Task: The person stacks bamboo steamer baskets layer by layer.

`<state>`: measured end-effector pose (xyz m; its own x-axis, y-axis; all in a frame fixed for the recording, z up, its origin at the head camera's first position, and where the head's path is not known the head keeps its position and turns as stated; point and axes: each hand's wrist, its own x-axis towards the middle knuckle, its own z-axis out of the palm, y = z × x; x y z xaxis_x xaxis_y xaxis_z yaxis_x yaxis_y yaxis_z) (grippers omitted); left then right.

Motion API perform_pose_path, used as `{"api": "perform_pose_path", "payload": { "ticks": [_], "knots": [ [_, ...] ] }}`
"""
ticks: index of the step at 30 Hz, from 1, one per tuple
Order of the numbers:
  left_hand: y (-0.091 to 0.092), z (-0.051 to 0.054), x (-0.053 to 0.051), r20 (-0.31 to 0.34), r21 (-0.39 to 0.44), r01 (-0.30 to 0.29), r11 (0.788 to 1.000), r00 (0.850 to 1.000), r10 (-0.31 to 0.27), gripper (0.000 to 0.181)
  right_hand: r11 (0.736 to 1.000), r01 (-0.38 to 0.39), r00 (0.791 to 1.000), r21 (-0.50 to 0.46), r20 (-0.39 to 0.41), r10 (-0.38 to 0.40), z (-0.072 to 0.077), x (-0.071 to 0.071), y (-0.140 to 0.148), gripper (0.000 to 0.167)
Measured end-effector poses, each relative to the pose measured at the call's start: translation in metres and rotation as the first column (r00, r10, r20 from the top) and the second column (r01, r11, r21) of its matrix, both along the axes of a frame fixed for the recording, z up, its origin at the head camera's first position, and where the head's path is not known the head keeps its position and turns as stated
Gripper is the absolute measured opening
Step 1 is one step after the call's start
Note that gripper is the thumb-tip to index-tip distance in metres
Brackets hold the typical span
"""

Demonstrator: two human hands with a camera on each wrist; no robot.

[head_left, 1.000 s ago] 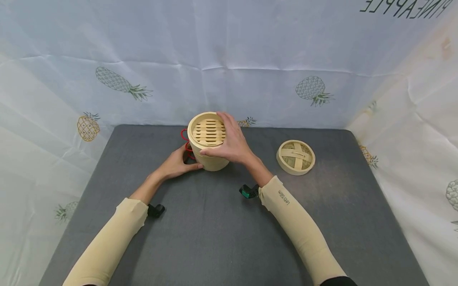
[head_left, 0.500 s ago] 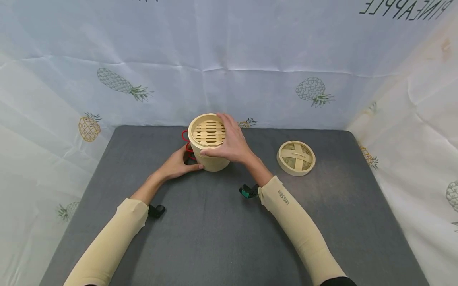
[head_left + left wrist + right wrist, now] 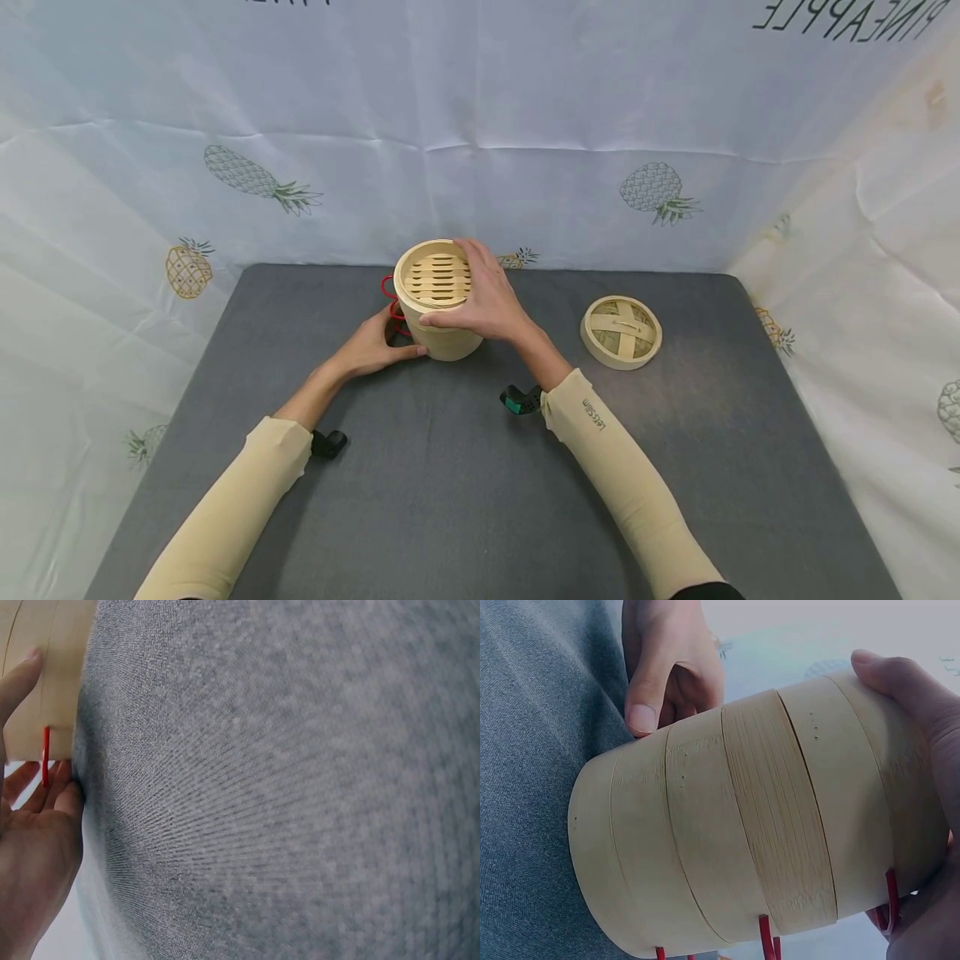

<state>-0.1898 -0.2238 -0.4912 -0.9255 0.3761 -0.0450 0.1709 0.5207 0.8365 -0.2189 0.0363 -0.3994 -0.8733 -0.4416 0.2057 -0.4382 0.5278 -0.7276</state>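
Steamer stack (image 3: 429, 293) (perhaps triple) is held by left hand (image 3: 367, 347) and right hand (image 3: 491, 302).

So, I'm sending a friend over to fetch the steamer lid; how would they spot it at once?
Find the dark grey table and the tall bamboo stack near its far edge. To the right of that stack, the low, round lid sits apart. Unlike the stack's slatted top, it has flat strips crossing over it.

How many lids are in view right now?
1. The lid lies on the gray table, to the right of the basket stack and the right hand. Any lid inside the stack would be hidden.
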Motion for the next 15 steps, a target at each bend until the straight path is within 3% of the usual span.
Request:
{"api": "perform_pose_path", "payload": {
  "ticks": [15],
  "knots": [
    [0.0008, 0.0002, 0.0019, -0.005, 0.025, 0.014, 1.000, 1.000, -0.014, 0.092, 1.000, -0.004, 1.000, 0.002, 0.010, 0.004, -0.0016, -0.0002, 0.0003, 0.126]
  ]
}}
